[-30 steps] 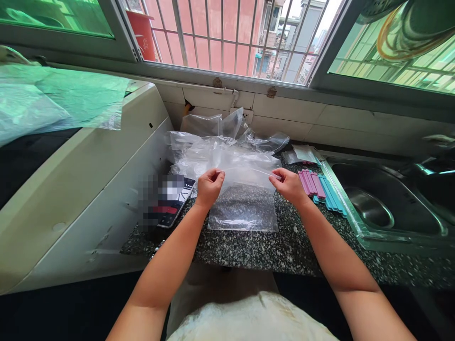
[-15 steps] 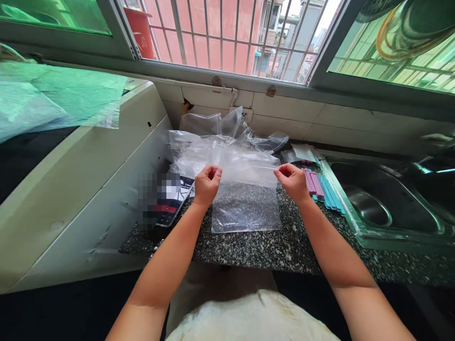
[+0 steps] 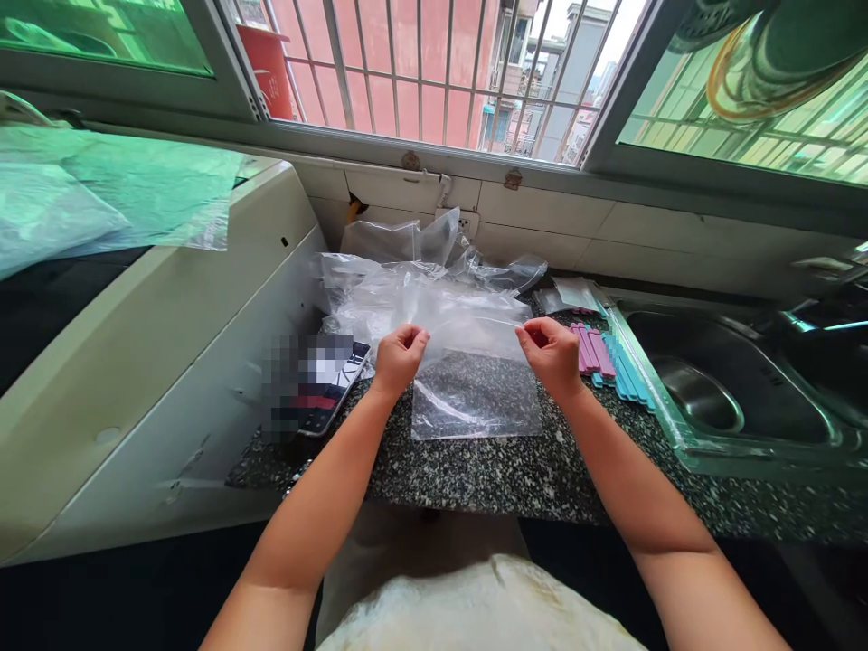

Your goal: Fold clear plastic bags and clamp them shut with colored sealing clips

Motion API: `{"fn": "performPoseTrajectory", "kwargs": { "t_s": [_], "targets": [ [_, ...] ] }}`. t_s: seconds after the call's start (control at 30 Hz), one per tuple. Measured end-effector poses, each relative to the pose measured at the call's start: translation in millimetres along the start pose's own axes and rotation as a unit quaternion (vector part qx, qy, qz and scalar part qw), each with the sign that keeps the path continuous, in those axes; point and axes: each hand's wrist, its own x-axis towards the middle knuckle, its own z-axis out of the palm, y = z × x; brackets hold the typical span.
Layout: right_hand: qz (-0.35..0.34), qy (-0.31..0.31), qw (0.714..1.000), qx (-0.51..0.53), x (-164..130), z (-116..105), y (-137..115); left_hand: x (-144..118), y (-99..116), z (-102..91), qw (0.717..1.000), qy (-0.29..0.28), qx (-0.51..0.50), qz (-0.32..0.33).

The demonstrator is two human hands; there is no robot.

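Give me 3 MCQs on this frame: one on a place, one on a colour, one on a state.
1. Where do the sealing clips lie?
A. Between the right hand and the sink
B. On the window sill
C. Inside the sink

2. What colours are the clips?
A. Yellow and black
B. Pink and teal
C. All white

3. How is the clear plastic bag held?
A. Crumpled in one fist
B. Lying untouched
C. Pinched at its top edge by both hands

Key: 1 A, they lie on the granite counter beside the sink. 2 B, a pink group sits next to a teal one. 3 C, the left hand and the right hand each pinch a top corner.
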Motion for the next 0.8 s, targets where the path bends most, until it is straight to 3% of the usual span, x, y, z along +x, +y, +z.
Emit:
{"fn": "performPoseTrajectory", "kwargs": {
  "t_s": [0.2,0.4,0.5,0.63,0.8],
  "targets": [
    [-0.023,-0.023,0.999,-0.014,-2,2,-3,1,-1,2.0,0.998,-0.033,-0.040,-0.036],
    [0.018,-0.090,0.996,-0.012,1,1,1,1,0,0.7,1.000,-0.023,0.015,-0.002],
    [0.056,-0.164,0.985,0.010,9,-4,1,0,-1,0.0,0.997,-0.022,0.059,0.038],
    [0.084,-0.302,0.949,0.025,32,-11,-4,-2,0,-0.1,0.993,-0.026,0.081,0.080],
    [0.084,-0.407,0.906,-0.084,65,-4,-20,-4,0,1.1,0.984,-0.030,0.101,0.143]
  ]
}}
